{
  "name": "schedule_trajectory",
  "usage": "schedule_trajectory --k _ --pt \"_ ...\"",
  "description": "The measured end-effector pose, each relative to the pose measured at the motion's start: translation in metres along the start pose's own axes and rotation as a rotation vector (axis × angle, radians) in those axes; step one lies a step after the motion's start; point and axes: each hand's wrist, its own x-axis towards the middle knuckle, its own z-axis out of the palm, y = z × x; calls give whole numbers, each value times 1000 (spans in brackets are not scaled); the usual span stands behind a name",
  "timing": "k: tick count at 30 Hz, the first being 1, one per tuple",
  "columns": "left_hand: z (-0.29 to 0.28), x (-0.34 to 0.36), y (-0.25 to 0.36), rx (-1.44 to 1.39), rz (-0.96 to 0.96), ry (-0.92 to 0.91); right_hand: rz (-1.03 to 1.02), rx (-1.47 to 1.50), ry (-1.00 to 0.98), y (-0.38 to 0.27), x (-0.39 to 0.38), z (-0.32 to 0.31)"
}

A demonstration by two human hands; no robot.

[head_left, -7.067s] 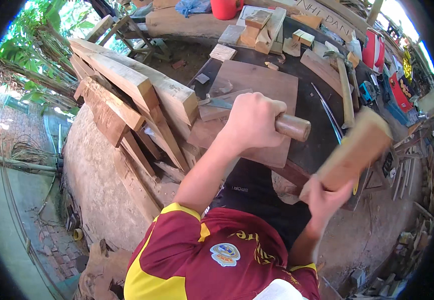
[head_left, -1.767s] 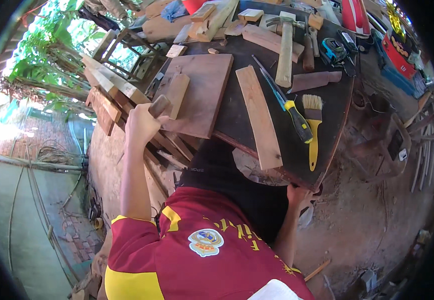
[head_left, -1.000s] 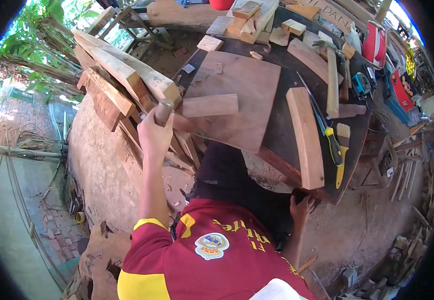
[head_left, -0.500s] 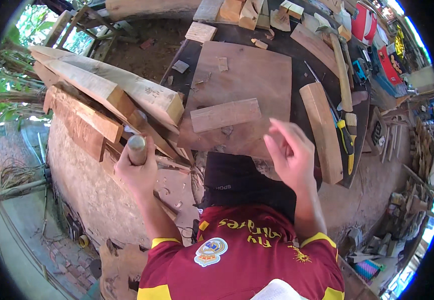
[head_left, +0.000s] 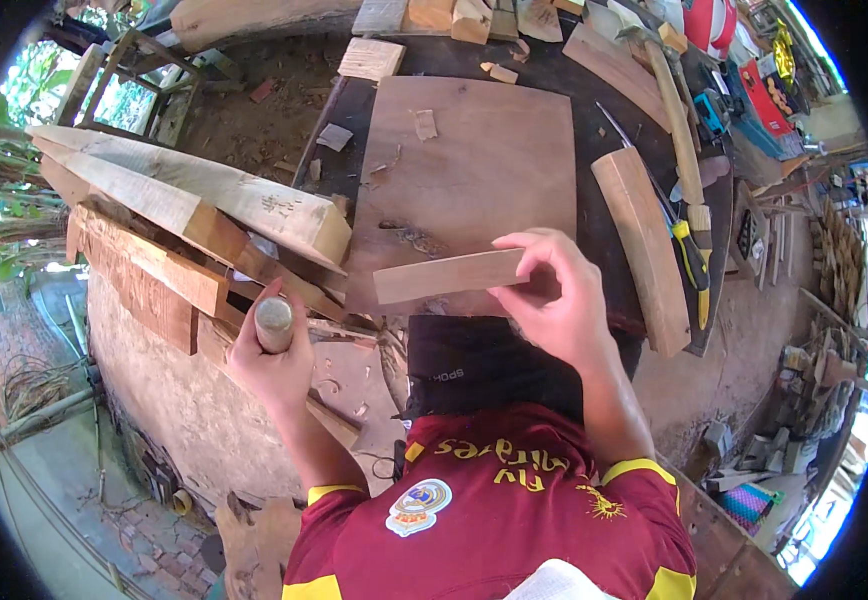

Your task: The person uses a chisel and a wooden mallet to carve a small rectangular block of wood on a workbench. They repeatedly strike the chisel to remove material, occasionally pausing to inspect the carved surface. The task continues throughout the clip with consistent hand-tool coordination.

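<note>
My right hand (head_left: 557, 295) pinches the right end of a short flat wooden piece (head_left: 449, 277) between thumb and fingers. That piece is tipped up on its edge, over the near part of a square brown board (head_left: 484, 150). To the left, my left hand (head_left: 272, 352) is closed around a handle with a pale rounded end (head_left: 274, 316); the rest of this tool is hidden below the fist. Wood chips (head_left: 424, 124) lie on the board. Right of it rests a long wooden block (head_left: 641, 250).
Thick beams (head_left: 244, 200) and planks stand at the left. On the dark table's right side are a long-handled hammer (head_left: 676, 130), a brush (head_left: 700, 225) and a yellow-and-black handled tool (head_left: 689, 258). Wood offcuts (head_left: 472, 20) line the far edge.
My right hand has reached down and taken hold of the wooden piece, which lay flat on the board and is now raised and tilted. My left hand keeps its grip on the handle.
</note>
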Motion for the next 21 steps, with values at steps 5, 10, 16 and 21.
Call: schedule_trajectory --k 5,10,16,21 --pt "4 6 12 -57 106 -44 23 34 158 4 -11 9" --pt "0 5 22 -115 95 -63 -21 -5 201 4 -12 11" --pt "-15 2 27 -75 91 -56 -68 -28 185 3 -15 5" --pt "-16 -1 38 -5 128 -89 -127 -53 166 2 -28 -5"
